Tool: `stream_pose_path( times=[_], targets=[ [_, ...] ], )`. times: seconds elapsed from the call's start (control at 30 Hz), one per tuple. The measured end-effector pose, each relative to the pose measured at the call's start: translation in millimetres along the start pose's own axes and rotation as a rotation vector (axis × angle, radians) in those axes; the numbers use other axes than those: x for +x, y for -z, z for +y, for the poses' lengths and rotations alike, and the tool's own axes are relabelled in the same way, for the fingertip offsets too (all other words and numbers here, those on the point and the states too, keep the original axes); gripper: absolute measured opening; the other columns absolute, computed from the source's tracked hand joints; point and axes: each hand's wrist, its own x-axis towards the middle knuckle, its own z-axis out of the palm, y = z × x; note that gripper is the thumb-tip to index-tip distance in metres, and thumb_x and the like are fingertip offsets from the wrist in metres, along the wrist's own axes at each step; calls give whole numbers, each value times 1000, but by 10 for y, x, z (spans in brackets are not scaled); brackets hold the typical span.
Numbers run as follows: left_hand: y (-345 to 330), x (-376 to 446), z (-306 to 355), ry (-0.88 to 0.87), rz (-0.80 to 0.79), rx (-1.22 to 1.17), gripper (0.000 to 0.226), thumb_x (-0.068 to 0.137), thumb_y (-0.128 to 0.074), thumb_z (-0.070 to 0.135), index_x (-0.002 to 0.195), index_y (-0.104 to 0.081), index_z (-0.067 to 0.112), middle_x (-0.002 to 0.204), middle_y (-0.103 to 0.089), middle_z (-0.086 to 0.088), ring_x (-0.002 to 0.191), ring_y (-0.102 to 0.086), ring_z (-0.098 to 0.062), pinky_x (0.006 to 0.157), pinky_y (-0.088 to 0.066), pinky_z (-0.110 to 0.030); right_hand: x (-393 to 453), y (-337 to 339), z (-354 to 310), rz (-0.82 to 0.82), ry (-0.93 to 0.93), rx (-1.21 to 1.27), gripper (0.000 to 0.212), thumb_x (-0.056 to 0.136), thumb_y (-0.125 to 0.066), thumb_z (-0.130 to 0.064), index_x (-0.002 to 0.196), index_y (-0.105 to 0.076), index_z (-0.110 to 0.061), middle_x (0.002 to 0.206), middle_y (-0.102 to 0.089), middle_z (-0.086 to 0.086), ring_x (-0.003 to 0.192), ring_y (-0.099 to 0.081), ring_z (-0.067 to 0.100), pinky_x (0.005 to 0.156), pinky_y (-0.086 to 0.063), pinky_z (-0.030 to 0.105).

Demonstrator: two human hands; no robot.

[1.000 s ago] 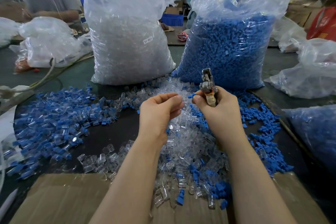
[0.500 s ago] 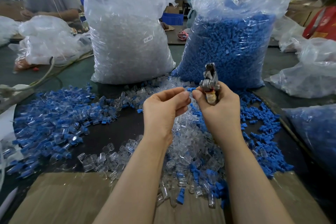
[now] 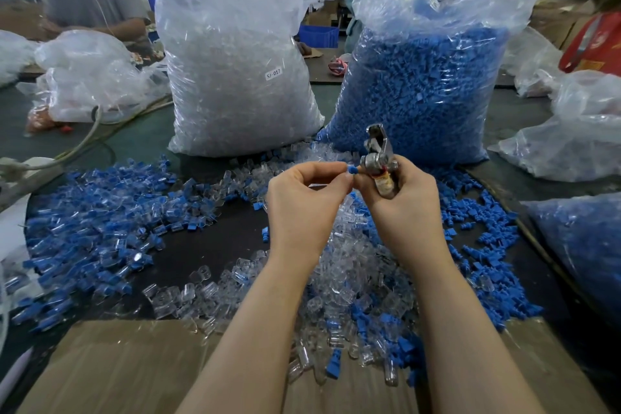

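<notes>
The dark work table (image 3: 208, 245) bears a tall clear plastic sack of transparent caps (image 3: 235, 77) just beside a clear plastic sack of blue plugs (image 3: 420, 94). In front of them lie a heap of loose transparent plastic caps (image 3: 353, 279), scattered small blue plastic plugs (image 3: 487, 262), a spread of blue-and-clear pieces (image 3: 94, 212) to the left, and a brown cardboard sheet (image 3: 117, 370) at the near edge.

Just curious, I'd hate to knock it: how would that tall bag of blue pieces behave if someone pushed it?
Probably heavy: the bag of blue pieces is packed full. It likely slumps rather than tips, since it sits broad on the table. Its thin film looks floppy and slippery.
</notes>
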Motion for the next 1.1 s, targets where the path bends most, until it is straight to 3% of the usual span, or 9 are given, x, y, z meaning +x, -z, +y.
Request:
stream_pose_path(
  times=[0.27,0.43,0.7,0.9,1.1],
  targets=[
    [1,20,-29,-13,32,28,8,79,-80,11,81,-76,18,73,-74,4,70,-70,-11,69,-58,-24,21,2,-6,-33,24,-50,11,86,-72,-26,82,-63,-22,69,-66,-8,69,-63,15,67,-53,47],
    [10,29,-34,9,29,-16,11,82,-77,7,80,-74,18,73,-74,1,71,-71,-11,70,-59,-24,37,74,37,-91,-58,-25,3,86,-69,-24,85,-66,-24,75,-69,-5,77,-66,20,75,-55,50],
    [55,39,-14,-22,12,-67,18,84,-73,2,80,-71,20,72,-74,5,71,-71,-8,66,-52,-14,43,144,67,-308,-109,-177,13,88,-68,-26,90,-64,-14,79,-68,3,79,-63,26,77,-52,49],
    [70,24,6,-73,-51,-23,16,83,-73,-1,82,-71,15,72,-72,6,69,-68,-2,67,-52,-13,39,128,36,-334,-80,-179,10,87,-68,-25,91,-63,-18,80,-68,0,80,-63,23,78,-52,48],
    [87,16,8,-98,-67,-13,15,85,-71,-1,83,-71,14,72,-71,7,67,-66,2,65,-51,-11,26,129,30,-377,-94,-167,12,88,-64,-22,92,-62,-11,81,-69,9,82,-64,30,80,-53,53]
  ],
)
